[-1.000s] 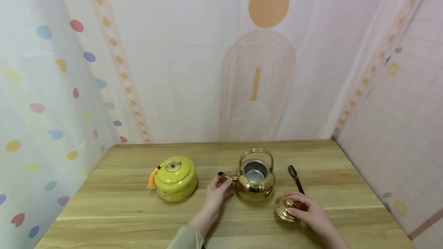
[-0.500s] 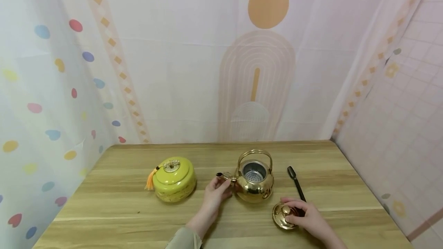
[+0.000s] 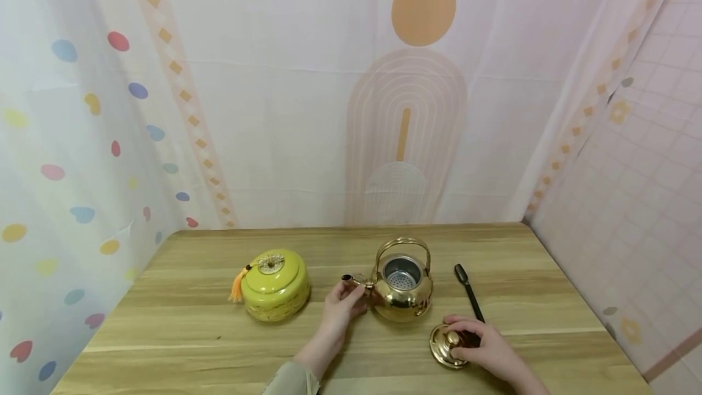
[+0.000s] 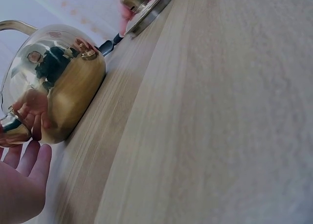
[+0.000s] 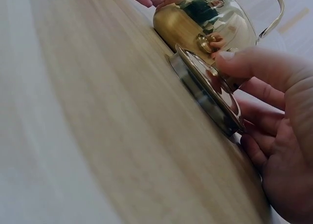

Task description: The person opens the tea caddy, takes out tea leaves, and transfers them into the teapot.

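Gold lid [image 3: 442, 348], knob [image 3: 453, 338] upward, at table level on the near right side of the gold kettle [image 3: 403, 307]; near it, not touching. Full contact of the rim with the table [image 3: 192, 334] impossible to confirm.

Right hand [image 3: 487, 347]: grasping, with thumb and fingers about the knob; nearer to the lid by far. Left hand [image 3: 340, 311]: holding the spout [image 3: 359, 281] close behind its tip, on the opposite flank of the kettle; full wrap of the fingers partly out of sight.

Principal relation: from lid and right hand to uncovered kettle mouth, with perforated strainer [image 3: 402, 280] inside, a line running away from the person and leftward. Lid round, hence without a long axis; kettle upright, spout directed left, arched handle [image 3: 403, 241] standing above the mouth.

Also present: black scoop [image 3: 472, 298], long axis running away from the right hand, near end concealed behind it; yellow jar [image 3: 274, 297] with orange tassel [image 3: 236, 287], well left of the kettle.
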`<act>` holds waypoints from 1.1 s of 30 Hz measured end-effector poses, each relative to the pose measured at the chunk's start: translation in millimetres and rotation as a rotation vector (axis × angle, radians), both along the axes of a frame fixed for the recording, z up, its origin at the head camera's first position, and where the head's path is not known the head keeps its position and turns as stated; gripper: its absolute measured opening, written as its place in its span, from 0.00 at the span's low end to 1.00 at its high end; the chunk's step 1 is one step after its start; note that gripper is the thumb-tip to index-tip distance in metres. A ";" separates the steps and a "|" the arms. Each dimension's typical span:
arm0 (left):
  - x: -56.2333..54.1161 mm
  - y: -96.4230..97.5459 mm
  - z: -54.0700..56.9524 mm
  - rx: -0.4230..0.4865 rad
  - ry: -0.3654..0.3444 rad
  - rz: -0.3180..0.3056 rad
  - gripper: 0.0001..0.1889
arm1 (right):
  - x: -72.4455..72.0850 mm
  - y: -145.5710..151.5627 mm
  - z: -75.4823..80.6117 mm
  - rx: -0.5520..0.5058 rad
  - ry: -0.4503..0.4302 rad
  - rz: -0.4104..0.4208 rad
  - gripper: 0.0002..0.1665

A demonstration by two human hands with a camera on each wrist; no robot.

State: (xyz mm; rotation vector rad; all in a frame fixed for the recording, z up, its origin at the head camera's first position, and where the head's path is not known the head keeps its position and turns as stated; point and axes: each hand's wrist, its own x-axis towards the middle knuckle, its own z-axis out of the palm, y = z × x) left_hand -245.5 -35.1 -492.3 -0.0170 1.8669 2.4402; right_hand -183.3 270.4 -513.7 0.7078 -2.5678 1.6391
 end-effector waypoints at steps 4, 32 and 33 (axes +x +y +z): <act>-0.2 -3.9 -1.3 -0.014 0.003 0.004 0.14 | -0.8 -2.5 1.5 -0.004 -0.018 -0.004 0.18; 46.8 -125.7 99.6 -0.402 0.300 -0.044 0.20 | -11.5 -151.7 64.8 -0.110 0.318 0.326 0.27; 43.3 -131.3 102.3 -0.435 0.333 -0.023 0.19 | -13.9 -163.6 64.4 -0.108 0.249 0.335 0.29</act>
